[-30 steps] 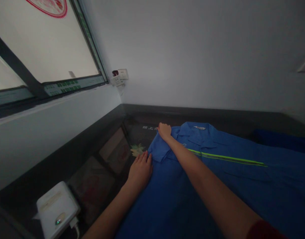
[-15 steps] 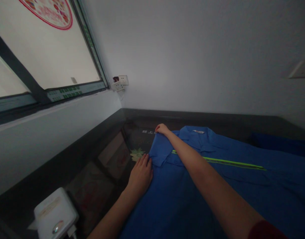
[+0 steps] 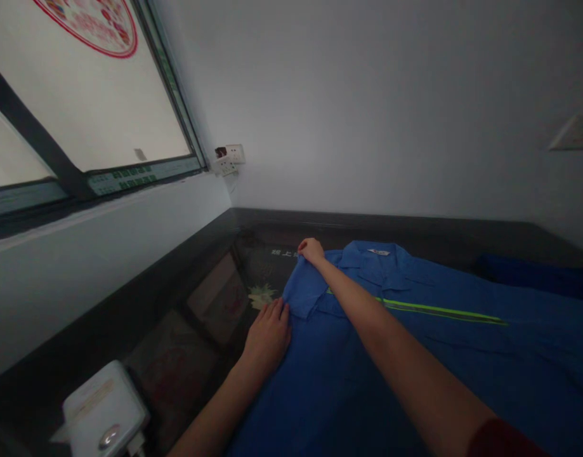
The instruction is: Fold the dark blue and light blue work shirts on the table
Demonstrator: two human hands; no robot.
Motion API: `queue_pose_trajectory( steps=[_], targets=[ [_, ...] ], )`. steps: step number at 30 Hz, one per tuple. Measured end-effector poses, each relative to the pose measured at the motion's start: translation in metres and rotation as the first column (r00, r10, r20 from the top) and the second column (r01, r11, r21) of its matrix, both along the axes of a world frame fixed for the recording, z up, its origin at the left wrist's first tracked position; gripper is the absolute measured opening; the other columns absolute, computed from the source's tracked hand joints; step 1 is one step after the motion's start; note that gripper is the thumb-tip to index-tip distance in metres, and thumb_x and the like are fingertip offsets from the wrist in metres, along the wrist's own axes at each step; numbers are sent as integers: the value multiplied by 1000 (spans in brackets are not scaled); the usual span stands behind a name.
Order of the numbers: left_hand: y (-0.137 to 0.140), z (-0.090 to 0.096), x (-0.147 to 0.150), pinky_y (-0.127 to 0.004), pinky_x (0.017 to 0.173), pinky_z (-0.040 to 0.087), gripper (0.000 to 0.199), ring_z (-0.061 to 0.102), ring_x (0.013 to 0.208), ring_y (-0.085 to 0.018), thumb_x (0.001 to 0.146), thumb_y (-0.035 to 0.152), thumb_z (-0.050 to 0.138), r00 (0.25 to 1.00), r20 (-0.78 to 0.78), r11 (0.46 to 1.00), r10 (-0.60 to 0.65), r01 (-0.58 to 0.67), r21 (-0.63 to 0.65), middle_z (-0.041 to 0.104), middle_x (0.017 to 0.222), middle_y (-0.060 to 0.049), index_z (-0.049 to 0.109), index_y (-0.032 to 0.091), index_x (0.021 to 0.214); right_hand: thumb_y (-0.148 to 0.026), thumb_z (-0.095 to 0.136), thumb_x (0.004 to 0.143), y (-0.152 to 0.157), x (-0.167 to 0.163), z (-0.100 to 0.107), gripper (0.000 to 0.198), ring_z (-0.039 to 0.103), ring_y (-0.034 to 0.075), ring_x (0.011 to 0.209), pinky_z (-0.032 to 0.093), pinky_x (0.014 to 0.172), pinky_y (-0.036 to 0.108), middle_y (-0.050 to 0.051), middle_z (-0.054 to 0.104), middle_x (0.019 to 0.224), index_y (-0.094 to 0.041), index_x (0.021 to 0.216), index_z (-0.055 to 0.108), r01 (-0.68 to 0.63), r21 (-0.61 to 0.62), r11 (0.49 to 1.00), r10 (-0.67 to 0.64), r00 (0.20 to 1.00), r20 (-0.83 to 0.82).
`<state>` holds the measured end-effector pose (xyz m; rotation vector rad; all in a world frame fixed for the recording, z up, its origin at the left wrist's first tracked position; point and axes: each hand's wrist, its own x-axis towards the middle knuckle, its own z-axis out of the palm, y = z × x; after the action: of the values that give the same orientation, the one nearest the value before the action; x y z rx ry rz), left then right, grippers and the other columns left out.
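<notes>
A blue work shirt (image 3: 329,381) lies spread on the dark glossy table, its collar (image 3: 374,257) toward the wall and a yellow-green stripe (image 3: 443,310) across its chest. My right hand (image 3: 311,249) reaches across it and pinches the upper edge of the folded-in left part, perhaps a sleeve. Fingers stretched out, my left hand (image 3: 269,327) rests on the shirt's left edge, just below that fold. Its fingertips touch the cloth; whether they press any of it underneath is hidden.
A white box-shaped device (image 3: 105,409) with a plug or cable stands at the lower left of the dark table (image 3: 177,374). Darker blue cloth (image 3: 538,274) lies at the right. Behind are a wall with sockets (image 3: 234,153) and, at left, a window (image 3: 105,95).
Hardly anything differs. Both hands keep their places on the shirt, and the view has shifted very slightly.
</notes>
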<state>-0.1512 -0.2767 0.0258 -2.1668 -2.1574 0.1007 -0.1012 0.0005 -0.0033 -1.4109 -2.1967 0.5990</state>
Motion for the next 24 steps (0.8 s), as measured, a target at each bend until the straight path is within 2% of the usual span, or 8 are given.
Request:
queue_pose_trajectory(
  steps=[4,6,9,12,15,18,21,24],
  targets=[
    [-1,3,0,-43,108,36,43,47,127,-28,90,20,43,1000,5,1000,-6,6,24,49,138,-17,52,10,130,-21,66,79,-19,1,1,6,59,20,100,42,85,29,6,68,100,-21,85,68,-44,142,989,43,999,15],
    [-1,4,-1,-45,107,37,41,49,125,-29,90,22,44,1000,22,999,-15,13,49,52,136,-17,54,10,128,-26,62,84,-24,5,6,9,55,22,105,40,88,31,9,66,105,-20,89,67,-60,202,978,60,998,4],
    [1,5,-4,-46,105,39,36,53,120,-29,91,26,45,999,49,995,-13,8,100,56,130,-15,58,13,122,-33,47,93,-27,16,20,23,53,21,104,39,89,31,11,63,106,-18,98,64,-53,264,963,65,997,-37],
    [4,3,-7,-45,103,41,35,53,119,-28,91,27,47,998,70,985,-11,-1,175,56,130,-14,58,14,121,-30,42,96,-29,37,35,26,54,19,97,40,87,29,9,63,100,-16,99,63,-72,304,950,101,992,-82],
    [7,-4,-8,-44,107,37,37,48,125,-27,89,23,48,995,77,973,-70,51,225,52,135,-14,55,15,124,-22,49,92,-41,69,42,18,57,16,89,41,82,25,6,64,90,-16,89,65,-126,317,940,161,983,-85],
    [10,-16,-11,-44,110,34,41,41,132,-26,89,20,47,985,74,968,-155,136,213,47,141,-13,52,16,129,-17,56,87,-65,109,40,12,58,15,83,42,78,25,4,65,84,-15,82,67,-207,299,932,246,964,-99],
    [14,-28,-14,-44,109,34,43,40,133,-26,91,19,42,981,65,970,-181,167,176,45,143,-13,50,16,132,-18,56,86,-99,160,37,12,58,16,82,43,76,26,5,65,84,-15,82,67,-296,253,921,336,932,-133],
    [16,-34,-17,-43,109,35,44,41,132,-25,92,22,37,983,55,973,-175,164,164,44,143,-14,50,16,133,-22,55,87,-138,221,40,13,58,17,83,44,75,27,6,65,87,-16,85,67,-342,187,921,367,922,-124]
  ],
)
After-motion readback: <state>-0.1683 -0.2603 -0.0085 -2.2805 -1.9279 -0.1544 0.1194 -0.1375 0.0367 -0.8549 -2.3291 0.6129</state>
